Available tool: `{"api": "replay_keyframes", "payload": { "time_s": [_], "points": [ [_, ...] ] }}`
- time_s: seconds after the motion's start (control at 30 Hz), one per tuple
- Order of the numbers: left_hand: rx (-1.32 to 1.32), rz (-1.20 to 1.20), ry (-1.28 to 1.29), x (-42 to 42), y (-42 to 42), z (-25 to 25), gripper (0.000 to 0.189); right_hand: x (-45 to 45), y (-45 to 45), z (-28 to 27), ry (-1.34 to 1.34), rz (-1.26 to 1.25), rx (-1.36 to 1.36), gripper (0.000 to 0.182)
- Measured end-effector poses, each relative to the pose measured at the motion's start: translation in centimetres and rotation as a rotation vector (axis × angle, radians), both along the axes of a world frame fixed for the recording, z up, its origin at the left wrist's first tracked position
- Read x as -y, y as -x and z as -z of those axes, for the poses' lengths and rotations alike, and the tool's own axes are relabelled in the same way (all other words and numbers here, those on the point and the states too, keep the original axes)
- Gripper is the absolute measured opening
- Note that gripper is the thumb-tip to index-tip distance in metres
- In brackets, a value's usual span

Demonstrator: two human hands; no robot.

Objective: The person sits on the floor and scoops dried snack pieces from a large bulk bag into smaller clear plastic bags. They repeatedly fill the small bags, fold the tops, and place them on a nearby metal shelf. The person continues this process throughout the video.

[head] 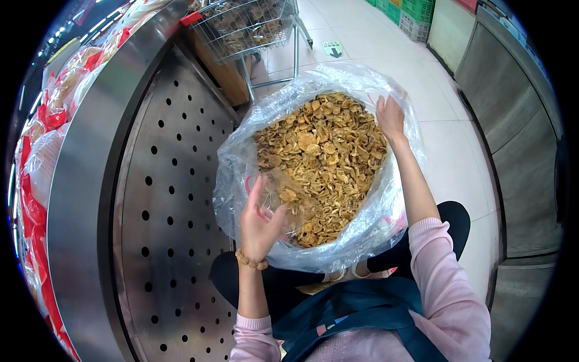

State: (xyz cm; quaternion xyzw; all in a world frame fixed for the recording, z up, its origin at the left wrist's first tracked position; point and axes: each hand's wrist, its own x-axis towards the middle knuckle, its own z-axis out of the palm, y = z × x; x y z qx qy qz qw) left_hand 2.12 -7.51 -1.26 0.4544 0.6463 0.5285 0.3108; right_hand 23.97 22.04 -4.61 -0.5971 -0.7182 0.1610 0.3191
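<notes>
A large clear plastic bag (235, 156) stands wide between my knees, its rim folded outward. Dried yellow-brown slices (334, 154), apparently a dried vegetable or fruit, fill it. My left hand (262, 221) is over the near left part of the bag, thumb and fingers spread around a small clear plastic bag (291, 199) with red edging. Slices show through or under this thin plastic; I cannot tell which. My right hand (390, 118) is at the far right inner side of the large bag, by its rim. Whether its fingers grip anything is not clear.
A perforated stainless steel panel (181, 208) of a display case runs along my left. Beyond the bag stands a wire shopping cart (253, 34) with packed dark goods, beside a cardboard box (221, 79). Grey cabinets (511, 135) line the right; green crates (416, 11) stand farther off.
</notes>
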Motion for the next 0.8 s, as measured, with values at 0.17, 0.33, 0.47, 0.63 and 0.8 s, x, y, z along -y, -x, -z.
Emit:
{"api": "replay_keyframes", "payload": {
  "time_s": [0.17, 0.33, 0.47, 0.63, 0.8],
  "points": [
    [0.102, 0.067, 0.024, -0.7, -1.3, 0.7, 0.07, 1.5, 2.9, 4.2, 0.387, -0.27, 0.445, 0.072],
    [-0.095, 0.148, 0.094, 0.0, -1.0, 1.7, 0.072, 1.7, 1.4, 8.4, 0.537, -0.192, 0.552, 0.093],
    [-0.046, 0.15, 0.066, -0.4, -0.6, 2.7, 0.072, 3.5, 2.5, 9.2, 0.394, -0.199, 0.782, 0.085],
    [-0.108, 0.143, 0.053, -1.1, -1.7, 2.0, 0.072, 7.9, 3.6, 11.1, 0.072, -0.248, 0.814, 0.048],
    [-0.313, 0.173, 0.0, -0.6, -1.0, 1.2, 0.07, 11.1, 3.9, 11.8, -0.013, -0.25, 0.711, 0.025]
  ]
}}
